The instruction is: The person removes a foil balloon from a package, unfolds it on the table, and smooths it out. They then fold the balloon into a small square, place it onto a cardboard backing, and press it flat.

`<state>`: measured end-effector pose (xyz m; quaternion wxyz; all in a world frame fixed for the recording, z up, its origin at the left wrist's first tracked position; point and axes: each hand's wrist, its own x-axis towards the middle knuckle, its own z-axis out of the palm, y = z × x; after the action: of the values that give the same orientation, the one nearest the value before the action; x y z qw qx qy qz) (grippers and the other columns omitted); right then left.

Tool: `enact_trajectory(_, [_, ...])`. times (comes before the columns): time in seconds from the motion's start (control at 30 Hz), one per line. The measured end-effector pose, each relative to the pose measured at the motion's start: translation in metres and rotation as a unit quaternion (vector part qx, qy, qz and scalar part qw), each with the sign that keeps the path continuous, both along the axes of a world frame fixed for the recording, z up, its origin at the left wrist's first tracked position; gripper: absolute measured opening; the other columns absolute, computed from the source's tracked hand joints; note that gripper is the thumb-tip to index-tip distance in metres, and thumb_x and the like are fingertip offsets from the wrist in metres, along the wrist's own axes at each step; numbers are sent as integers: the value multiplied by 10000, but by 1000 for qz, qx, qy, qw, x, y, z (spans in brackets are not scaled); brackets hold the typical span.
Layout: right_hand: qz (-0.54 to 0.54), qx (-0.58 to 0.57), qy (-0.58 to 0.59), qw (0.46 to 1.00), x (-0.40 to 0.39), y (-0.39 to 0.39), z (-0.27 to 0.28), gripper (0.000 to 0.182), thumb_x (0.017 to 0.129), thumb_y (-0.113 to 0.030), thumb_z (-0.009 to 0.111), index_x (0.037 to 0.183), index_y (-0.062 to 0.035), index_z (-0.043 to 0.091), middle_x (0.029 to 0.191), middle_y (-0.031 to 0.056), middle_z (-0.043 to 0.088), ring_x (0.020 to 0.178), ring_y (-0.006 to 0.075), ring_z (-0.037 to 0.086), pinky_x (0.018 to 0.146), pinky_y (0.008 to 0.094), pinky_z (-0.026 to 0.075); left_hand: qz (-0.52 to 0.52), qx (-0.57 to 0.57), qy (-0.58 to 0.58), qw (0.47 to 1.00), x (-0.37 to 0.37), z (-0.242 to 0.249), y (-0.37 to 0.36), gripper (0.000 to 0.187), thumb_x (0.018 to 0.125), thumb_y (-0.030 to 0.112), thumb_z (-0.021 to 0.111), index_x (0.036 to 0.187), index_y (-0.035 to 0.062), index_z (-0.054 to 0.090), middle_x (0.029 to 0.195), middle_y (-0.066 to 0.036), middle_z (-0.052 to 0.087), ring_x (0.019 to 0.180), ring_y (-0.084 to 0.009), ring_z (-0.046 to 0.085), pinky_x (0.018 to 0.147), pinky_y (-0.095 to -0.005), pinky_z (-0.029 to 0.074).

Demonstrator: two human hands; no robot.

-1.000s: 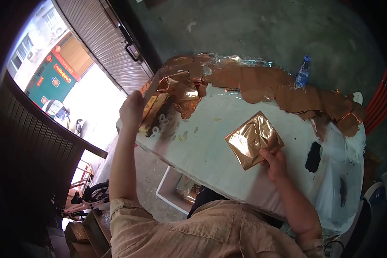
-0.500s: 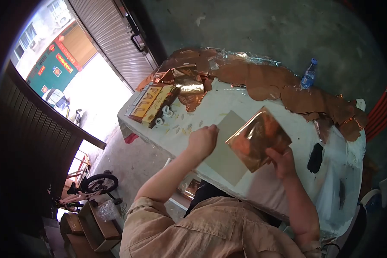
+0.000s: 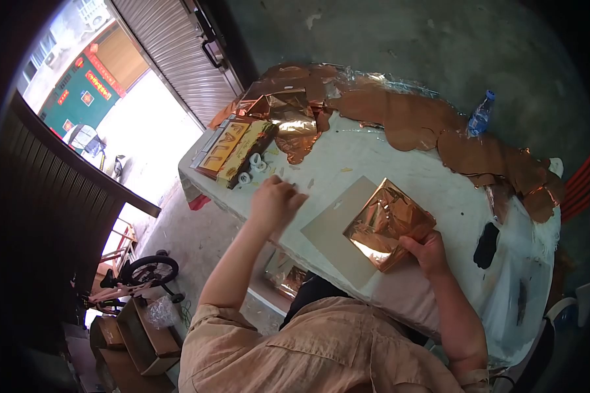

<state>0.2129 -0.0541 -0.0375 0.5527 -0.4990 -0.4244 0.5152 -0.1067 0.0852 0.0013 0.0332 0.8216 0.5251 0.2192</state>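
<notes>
My right hand (image 3: 427, 251) grips the lower right edge of a shiny copper-coloured foil packet (image 3: 388, 226), its thumb on top. The packet overlaps a flat grey-green sheet (image 3: 337, 229) on the white-covered table (image 3: 367, 154). My left hand (image 3: 276, 204) is over the table's near edge, left of the sheet, with fingers bent together; whatever they may hold is too small to make out. Beyond it are small loose bits, two white rings (image 3: 256, 162) and a yellow box lettered FALL (image 3: 233, 152).
Brown rounded pieces (image 3: 406, 118) and crumpled copper foil (image 3: 294, 121) line the far side. A blue-labelled bottle (image 3: 480, 116) stands at the far right. A black object (image 3: 485, 245) lies right of my right hand. Cardboard boxes (image 3: 147, 337) and a bicycle (image 3: 149, 272) are on the floor.
My left hand has moved left, away from the grey-green sheet. My right hand has shifted slightly down with the foil packet, which now lies flatter over the sheet.
</notes>
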Motion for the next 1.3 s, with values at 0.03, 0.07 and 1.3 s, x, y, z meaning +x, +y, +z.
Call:
enact_trajectory(0.03, [-4,10,-11,1000,0,1,-2,83,806,-47,697,756,-42,632,760,-7,640,691,58,557,668,231,478,31,14,18,999,-12,3,4,176,816,243,622,893,102,694,857,-90,633,746,-300,637,656,-401,520])
enact_trajectory(0.07, [-5,9,-10,1000,0,1,-2,83,806,-47,697,756,-42,632,760,-7,640,691,58,557,668,231,478,63,27,36,997,-22,6,9,171,823,237,612,900,105,690,860,-89,643,735,-307,643,659,-399,523])
enact_trajectory(1.3, [-57,-27,116,991,16,5,33,167,821,-142,702,955,-101,610,795,-30,603,612,30,480,505,174,347,-200,5,4,980,54,-10,-117,424,820,279,635,1192,79,598,1232,-121,542,1159,-313,480,968,-433,357])
